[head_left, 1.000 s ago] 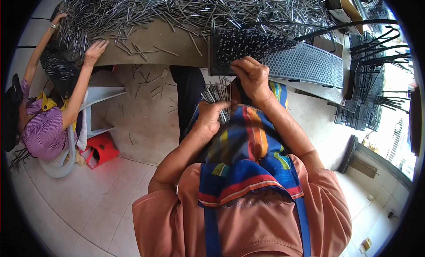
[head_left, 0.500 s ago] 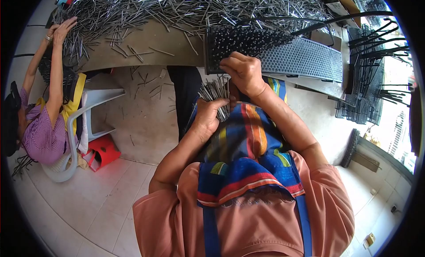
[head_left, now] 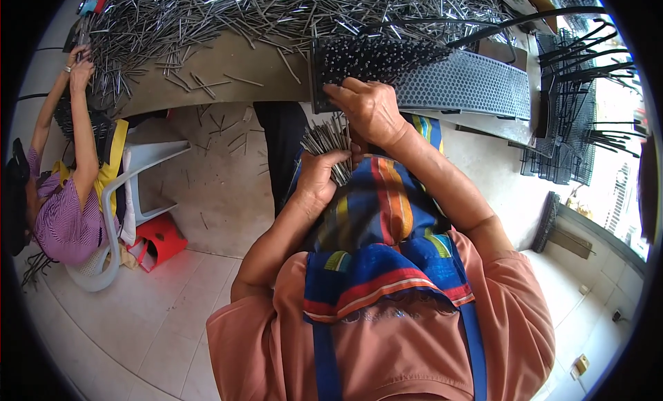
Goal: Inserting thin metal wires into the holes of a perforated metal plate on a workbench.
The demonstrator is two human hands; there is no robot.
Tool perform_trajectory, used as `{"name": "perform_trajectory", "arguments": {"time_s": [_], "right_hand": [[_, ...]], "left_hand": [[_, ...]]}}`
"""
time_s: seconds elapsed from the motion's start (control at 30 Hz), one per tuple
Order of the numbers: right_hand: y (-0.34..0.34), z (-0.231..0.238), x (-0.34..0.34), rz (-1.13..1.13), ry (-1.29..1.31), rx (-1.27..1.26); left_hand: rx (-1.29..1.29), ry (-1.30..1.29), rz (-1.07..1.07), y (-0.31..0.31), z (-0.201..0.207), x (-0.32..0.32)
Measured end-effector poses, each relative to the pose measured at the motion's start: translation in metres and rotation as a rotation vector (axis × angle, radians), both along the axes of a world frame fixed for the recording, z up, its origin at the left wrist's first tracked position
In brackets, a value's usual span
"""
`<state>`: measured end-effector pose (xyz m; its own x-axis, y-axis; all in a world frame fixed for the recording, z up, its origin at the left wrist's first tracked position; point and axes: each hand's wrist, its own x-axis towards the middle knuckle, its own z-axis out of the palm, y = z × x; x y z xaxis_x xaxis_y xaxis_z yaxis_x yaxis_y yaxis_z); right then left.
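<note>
My left hand (head_left: 320,174) is closed round a bundle of thin metal rods (head_left: 329,142), held above my lap with their ends pointing up and fanning out. My right hand (head_left: 373,109) is over the near left part of a perforated tray (head_left: 476,83), thumb and fingers pinched together. Whatever the pinch holds is hidden. Many dark rods (head_left: 366,59) stand upright in the holes of the tray's left part, while the holes on its right show bare.
A big pile of loose rods (head_left: 228,17) covers the back of the table (head_left: 228,62). At the left a person (head_left: 69,201) reaches to the pile beside a plastic chair (head_left: 141,183). Dark racks (head_left: 570,104) stand at the right. A red bag (head_left: 157,239) lies on the floor.
The view has shifted slightly. My right hand has moved a little left and away from me over the tray. My left hand still grips the bundle. The other person's hands have come lower.
</note>
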<state>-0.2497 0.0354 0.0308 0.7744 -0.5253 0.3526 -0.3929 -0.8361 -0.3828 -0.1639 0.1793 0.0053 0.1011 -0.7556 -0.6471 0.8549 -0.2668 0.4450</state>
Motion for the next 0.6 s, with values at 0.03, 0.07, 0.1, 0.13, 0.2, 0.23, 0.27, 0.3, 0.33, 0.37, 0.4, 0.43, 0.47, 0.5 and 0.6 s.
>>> {"name": "perform_trajectory", "arguments": {"time_s": [0.03, 0.07, 0.1, 0.13, 0.2, 0.23, 0.27, 0.3, 0.33, 0.37, 0.4, 0.43, 0.47, 0.5, 0.6], "right_hand": [[0.002, 0.003, 0.0, 0.021, -0.001, -0.04], [0.004, 0.005, 0.001, 0.041, -0.002, -0.081], [0.005, 0.005, 0.002, 0.039, 0.001, -0.077], [0.006, 0.005, 0.005, 0.055, 0.005, -0.094], [0.007, 0.006, 0.005, 0.049, -0.009, -0.107], [0.008, 0.008, 0.003, 0.052, -0.01, -0.106], [0.01, 0.009, -0.002, -0.03, -0.062, -0.057], [0.012, 0.011, -0.007, -0.112, -0.113, -0.008], [0.014, 0.011, -0.014, -0.186, -0.111, 0.109], [0.011, 0.011, -0.023, -0.157, -0.129, 0.237], [0.011, 0.008, -0.03, -0.151, -0.118, 0.542], [0.014, 0.005, -0.034, -0.147, -0.103, 0.847], [0.016, 0.003, -0.037, -0.148, -0.103, 0.846], [0.019, 0.002, -0.038, -0.215, -0.137, 1.103], [0.023, 0.015, -0.038, -0.297, -0.285, 1.493]], "left_hand": [[-0.005, -0.004, -0.004, 0.0, 0.002, 0.0], [-0.009, -0.009, -0.008, 0.0, 0.004, 0.0], [-0.006, -0.006, -0.01, 0.0, 0.004, -0.001], [0.012, -0.011, -0.001, -0.001, 0.005, 0.0], [0.032, -0.016, 0.008, 0.0, 0.004, 0.0], [0.017, -0.011, 0.003, 0.0, 0.003, 0.001], [0.002, -0.006, -0.002, 0.001, 0.002, 0.002], [0.002, -0.008, 0.001, 0.002, 0.001, 0.003], [-0.059, -0.004, -0.017, 0.001, 0.0, 0.002], [-0.117, 0.001, -0.032, 0.001, 0.0, 0.001], [-0.118, 0.0, -0.029, 0.001, 0.002, 0.0], [-0.081, -0.008, -0.026, -0.001, 0.007, -0.002], [-0.044, -0.017, -0.023, -0.002, 0.009, -0.004], [-0.045, -0.016, -0.024, -0.003, 0.009, -0.006], [-0.021, 0.011, 0.001, -0.002, 0.006, -0.006]]}}
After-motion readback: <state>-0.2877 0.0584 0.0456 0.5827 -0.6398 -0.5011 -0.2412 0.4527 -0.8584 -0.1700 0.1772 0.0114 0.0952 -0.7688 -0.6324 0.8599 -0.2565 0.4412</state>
